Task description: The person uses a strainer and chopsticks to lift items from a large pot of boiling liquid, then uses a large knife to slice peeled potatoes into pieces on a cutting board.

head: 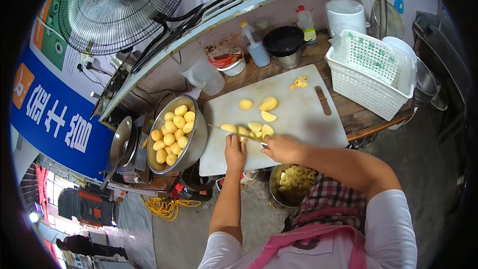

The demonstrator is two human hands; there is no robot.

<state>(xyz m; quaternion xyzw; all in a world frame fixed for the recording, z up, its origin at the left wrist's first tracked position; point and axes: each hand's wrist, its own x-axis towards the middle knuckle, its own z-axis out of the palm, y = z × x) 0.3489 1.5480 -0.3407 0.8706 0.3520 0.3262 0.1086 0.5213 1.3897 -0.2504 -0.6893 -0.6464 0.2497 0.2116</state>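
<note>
My right hand (281,149) grips the handle of a kitchen knife (239,135), whose blade points left across peeled potatoes on a white plastic cutting board (298,119). Fingers of my left hand (235,153) rest against a potato (242,132) close to the blade. Left of it lies another potato piece (228,127); cut pieces (255,127) are grouped to the right. Farther back are a whole-looking potato (268,103), a smaller one (245,104) and a wedge (269,116). A metal bowl (198,138) of peeled potatoes stands at the left.
Below the board's near edge, a metal pot (275,190) holds potato chunks. White plastic baskets (368,82) stand right, small trimmings (299,82) lie at the board's back. Behind are a plastic pitcher (205,76), a bottle (257,50) and a black-topped pot (287,59). A shelf (269,2) overhangs the worktop.
</note>
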